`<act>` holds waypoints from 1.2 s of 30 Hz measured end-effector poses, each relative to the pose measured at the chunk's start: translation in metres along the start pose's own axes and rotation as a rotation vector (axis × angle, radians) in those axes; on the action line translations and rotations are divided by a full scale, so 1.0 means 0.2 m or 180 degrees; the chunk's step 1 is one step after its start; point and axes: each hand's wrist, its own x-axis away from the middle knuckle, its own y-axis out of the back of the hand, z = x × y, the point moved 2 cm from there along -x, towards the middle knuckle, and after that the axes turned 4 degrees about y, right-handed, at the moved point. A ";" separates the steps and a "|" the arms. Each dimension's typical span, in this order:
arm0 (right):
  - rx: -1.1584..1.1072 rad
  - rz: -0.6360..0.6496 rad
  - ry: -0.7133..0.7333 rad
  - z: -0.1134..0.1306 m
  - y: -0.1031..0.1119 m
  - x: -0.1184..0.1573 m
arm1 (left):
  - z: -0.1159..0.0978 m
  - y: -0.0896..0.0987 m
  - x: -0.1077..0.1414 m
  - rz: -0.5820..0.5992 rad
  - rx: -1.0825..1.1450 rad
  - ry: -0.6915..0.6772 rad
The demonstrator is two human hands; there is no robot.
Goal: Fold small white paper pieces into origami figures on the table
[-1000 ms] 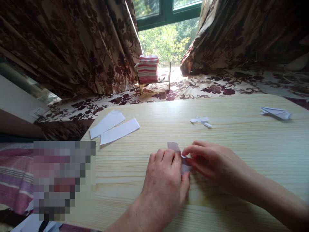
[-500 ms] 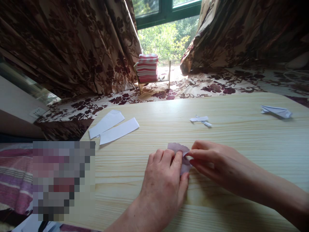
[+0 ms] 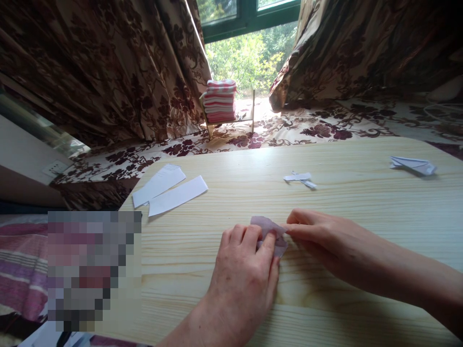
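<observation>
A small piece of thin, pale lilac paper (image 3: pixel 264 223) with folds in it lies on the table in front of me. My left hand (image 3: pixel 243 270) bears down on it from the left, fingers bent, the index fingertip on its middle and the thumb by its lower edge. From the right, my right hand (image 3: pixel 327 236) reaches in with its fingertips closed at the paper's right edge. Its thumb is mostly hidden beneath the fingers. The part of the paper under my left fingers is covered.
Two white paper strips (image 3: pixel 178 195) lie at the table's left. Small folded paper pieces (image 3: pixel 298 178) sit beyond my hands, and a folded white paper (image 3: pixel 413 165) is at the far right. A rack with folded red-and-white cloths (image 3: pixel 220 102) stands by the window.
The paper's raised right side now lies flatter under my left index finger. My right fingertips have drawn closer together at its edge, the thumb slipping out of sight.
</observation>
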 end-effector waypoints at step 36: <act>0.0248 -0.0296 0.0051 0.00 -0.02 -0.02 | -0.01 0.00 0.00 0.0077 -0.0181 0.0024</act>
